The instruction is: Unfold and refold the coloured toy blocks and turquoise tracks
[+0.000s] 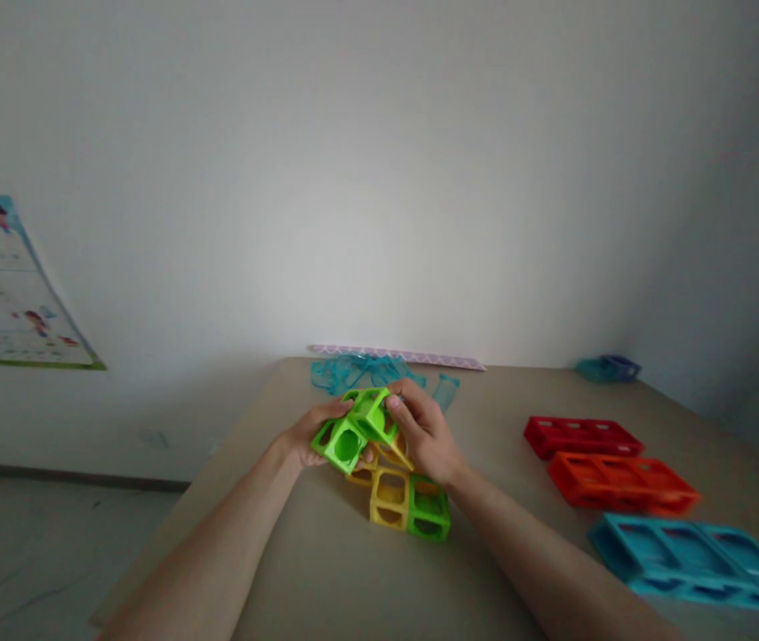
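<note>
Between my two hands is a cluster of green open-frame plastic blocks [345, 445], held above the table and tilted. My left hand [316, 434] grips its left side, with the thumb on top and fingertips showing underneath. My right hand [427, 432] pinches its upper right corner between thumb and fingers. Just below lie yellow open-frame blocks [391, 499], with a green block [429, 507] against their right side. My hands and the held cluster partly hide the yellow blocks, so I cannot tell whether the two groups touch.
On the right of the table [312, 570] lie a red row [583, 436], an orange row [623, 482] and a blue row [699, 556] of blocks. Translucent blue pieces [339, 372] and a purple patterned strip [399, 356] lie by the wall. Dark blue pieces [619, 368] sit far right.
</note>
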The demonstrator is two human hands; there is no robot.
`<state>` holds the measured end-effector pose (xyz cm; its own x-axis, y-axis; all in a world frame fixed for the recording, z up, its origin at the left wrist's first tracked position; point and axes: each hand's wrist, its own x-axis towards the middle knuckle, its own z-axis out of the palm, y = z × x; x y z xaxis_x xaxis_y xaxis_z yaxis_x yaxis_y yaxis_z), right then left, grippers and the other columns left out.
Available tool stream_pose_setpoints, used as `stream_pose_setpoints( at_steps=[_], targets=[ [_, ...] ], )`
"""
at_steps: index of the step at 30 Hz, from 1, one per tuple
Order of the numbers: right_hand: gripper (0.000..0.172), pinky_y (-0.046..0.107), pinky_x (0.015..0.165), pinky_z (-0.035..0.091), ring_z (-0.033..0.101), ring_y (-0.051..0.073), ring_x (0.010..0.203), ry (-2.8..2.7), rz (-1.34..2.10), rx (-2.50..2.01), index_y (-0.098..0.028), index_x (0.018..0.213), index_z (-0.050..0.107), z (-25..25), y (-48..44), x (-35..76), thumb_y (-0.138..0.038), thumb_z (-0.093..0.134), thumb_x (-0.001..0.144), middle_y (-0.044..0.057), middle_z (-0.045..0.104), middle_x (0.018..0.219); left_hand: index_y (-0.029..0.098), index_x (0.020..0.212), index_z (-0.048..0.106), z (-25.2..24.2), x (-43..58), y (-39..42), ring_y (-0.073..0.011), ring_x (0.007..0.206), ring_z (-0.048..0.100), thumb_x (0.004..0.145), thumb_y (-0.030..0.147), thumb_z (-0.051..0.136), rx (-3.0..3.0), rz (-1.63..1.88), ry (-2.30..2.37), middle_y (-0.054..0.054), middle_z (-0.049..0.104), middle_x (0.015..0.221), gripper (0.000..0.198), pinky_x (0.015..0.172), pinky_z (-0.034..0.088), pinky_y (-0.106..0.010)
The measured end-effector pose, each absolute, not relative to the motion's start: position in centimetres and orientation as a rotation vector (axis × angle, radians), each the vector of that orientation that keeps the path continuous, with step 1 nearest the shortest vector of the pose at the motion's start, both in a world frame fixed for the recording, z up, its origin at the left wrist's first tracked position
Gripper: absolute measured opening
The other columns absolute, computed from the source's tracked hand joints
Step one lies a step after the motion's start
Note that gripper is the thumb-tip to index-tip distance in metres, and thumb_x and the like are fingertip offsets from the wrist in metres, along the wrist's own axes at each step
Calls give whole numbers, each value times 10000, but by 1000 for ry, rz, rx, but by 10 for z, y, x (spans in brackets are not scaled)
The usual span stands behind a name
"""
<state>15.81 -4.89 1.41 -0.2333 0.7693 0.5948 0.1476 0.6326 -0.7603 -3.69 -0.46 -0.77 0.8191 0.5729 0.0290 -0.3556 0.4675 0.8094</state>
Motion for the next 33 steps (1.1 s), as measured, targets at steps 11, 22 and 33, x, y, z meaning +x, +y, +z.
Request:
stream_pose_setpoints(
  at_steps=[11,22,33],
  targets=[
    [247,253,594,423,526,136,694,-1891,562,-786,-220,1116,395,19,-58,159,-377,444,932,35,540,932,206,1160,531,-3,-40,-8,-265,649,699,737,286,679,1054,594,167,-81,704,851,456,539,574,-372],
    [302,295,679,434,514,178,813,-1884,317,-811,-194,1115,417,23,-61,155,-374,516,895,65,515,968,194,1050,573,-4,-36,-10,-270,608,692,681,271,694,1097,704,109,-83,698,831,395,474,557,-341],
    [436,319,858,446,512,208,988,-2180,314,-511,-181,1147,468,33,-92,143,-529,487,885,96,515,1063,141,906,632,4,-42,7,-146,612,654,757,316,610,649,1416,266,-62,697,778,230,594,549,-232]
  ],
)
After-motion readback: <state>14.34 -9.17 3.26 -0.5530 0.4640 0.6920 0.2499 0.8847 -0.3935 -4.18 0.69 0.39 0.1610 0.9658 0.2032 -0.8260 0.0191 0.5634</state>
